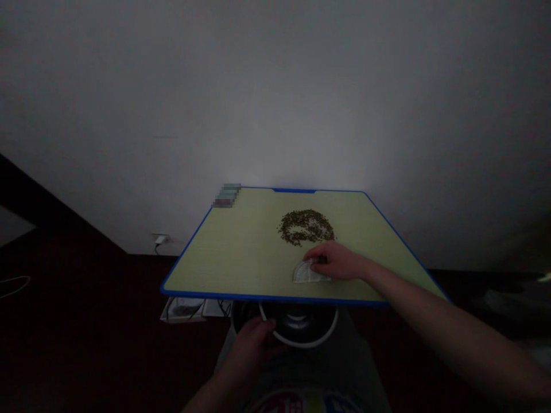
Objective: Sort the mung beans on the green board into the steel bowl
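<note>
On the pale yellow table (241, 252) with a blue edge lies a loose ring of small dark green-brown grains (306, 217), perhaps beans. Just in front of them, my right hand (338, 261) grips a clear protractor (305, 272), a half-round plate resting on the tabletop near its front edge. Below that edge, my left hand (253, 338) holds the light rim of a dark, shiny bowl (301, 345) over my lap. The thumb lies over the rim and the other fingers are mostly in shadow. Part of the bowl is hidden under the table.
A pale wall (275, 103) stands right behind the table. Blurred blocks (227, 195) cover the table's back left corner. Under the front left edge is an open white box (185, 310) with things in it. A plug with a cord (160, 240) sits low on the wall.
</note>
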A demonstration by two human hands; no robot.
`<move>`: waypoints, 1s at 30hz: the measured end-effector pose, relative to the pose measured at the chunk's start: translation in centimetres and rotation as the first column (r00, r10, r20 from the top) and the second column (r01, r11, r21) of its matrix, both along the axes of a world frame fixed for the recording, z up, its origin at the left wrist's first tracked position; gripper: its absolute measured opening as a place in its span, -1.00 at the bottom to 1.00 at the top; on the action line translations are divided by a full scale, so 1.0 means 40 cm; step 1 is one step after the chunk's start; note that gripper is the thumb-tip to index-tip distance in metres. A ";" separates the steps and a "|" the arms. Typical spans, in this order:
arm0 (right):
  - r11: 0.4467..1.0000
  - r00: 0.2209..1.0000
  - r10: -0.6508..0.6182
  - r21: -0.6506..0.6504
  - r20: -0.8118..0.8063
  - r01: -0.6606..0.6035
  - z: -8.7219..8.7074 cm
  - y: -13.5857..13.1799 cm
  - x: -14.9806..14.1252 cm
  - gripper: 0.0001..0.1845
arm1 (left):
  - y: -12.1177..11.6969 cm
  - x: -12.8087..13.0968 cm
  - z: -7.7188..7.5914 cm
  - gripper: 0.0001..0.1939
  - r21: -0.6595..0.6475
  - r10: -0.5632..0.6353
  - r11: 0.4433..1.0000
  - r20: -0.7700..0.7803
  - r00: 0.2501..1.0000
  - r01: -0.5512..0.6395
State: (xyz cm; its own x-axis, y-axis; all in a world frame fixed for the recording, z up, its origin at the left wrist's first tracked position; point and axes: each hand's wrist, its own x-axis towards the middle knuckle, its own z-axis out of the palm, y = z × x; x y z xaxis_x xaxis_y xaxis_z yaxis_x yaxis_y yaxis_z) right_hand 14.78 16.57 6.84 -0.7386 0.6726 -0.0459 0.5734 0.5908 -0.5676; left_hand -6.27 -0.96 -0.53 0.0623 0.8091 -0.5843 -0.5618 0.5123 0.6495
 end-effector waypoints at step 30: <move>0.981 0.989 -0.095 -0.182 -0.114 0.073 -0.032 -0.083 0.027 -0.67 | 0.001 0.017 0.000 -0.88 -0.020 0.037 0.999 -0.004 0.999 -0.037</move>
